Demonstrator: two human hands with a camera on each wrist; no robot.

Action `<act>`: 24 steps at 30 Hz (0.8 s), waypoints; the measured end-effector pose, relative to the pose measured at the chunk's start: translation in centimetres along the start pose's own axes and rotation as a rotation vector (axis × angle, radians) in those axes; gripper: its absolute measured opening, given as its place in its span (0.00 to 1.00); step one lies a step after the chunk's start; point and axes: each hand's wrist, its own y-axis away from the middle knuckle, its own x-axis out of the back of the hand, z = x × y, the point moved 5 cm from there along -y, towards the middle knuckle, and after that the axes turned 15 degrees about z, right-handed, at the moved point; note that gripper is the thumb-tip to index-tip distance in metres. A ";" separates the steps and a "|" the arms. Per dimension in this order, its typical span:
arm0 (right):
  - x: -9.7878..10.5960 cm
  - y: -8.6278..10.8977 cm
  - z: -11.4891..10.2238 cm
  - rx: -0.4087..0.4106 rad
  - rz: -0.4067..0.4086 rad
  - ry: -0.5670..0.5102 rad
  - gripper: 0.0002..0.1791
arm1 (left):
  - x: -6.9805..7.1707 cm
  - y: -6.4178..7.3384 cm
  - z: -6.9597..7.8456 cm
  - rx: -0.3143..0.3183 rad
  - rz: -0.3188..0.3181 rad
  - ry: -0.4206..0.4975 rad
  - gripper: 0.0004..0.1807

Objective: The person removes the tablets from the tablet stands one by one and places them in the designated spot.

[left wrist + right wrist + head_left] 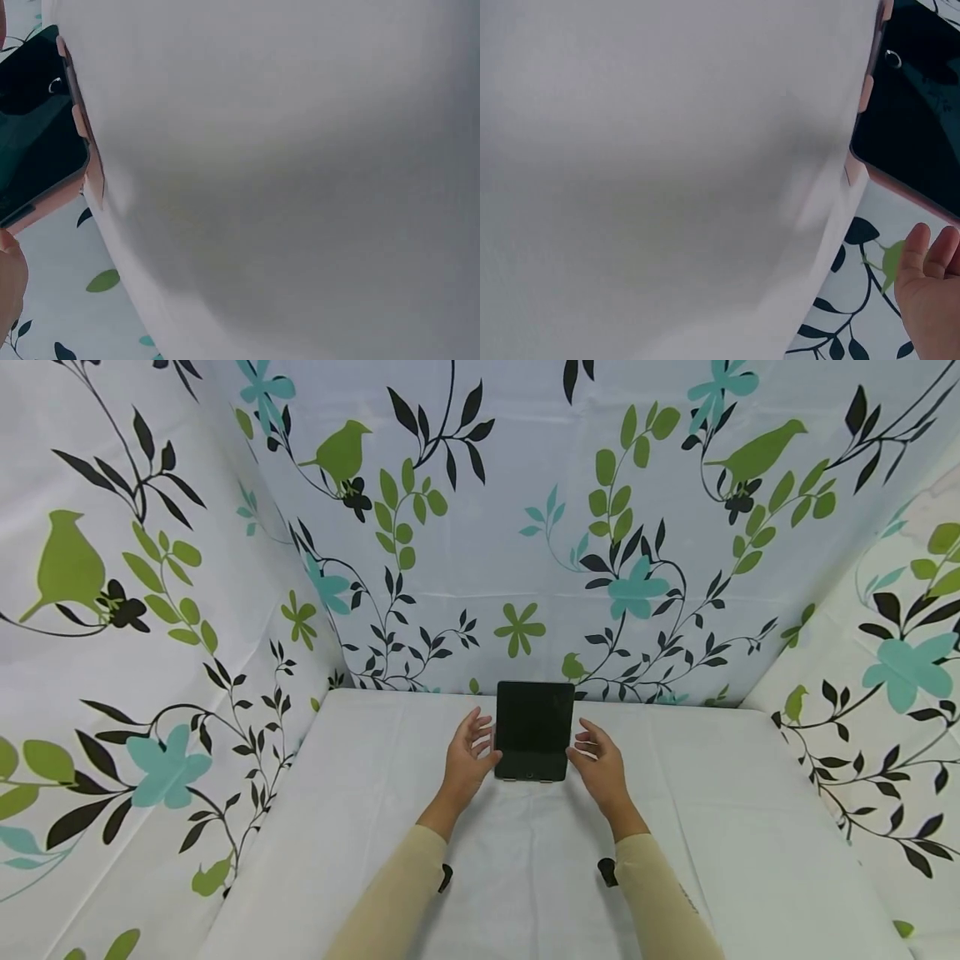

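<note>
A black tablet with a dark screen stands tilted back near the far edge of the table. Pink stand parts with small lips hold its lower edge, and a round home button shows there. My left hand is at the tablet's left side, thumb tip right at the edge, fingers spread and slightly bent. On the opposite side, my right hand has its thumb by the tablet's right edge. Its other fingers are loosely bent and apart from the tablet in the right wrist view.
White cloth covers the table. Behind it and at both sides hang cloth walls printed with birds, leaves and flowers. Dark straps sit at the wrists, by the beige sleeves.
</note>
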 end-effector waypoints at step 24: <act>-1.3 0.7 1.7 -0.093 0.004 -0.115 0.30 | -0.9 0.8 -1.3 0.135 -0.002 0.092 0.37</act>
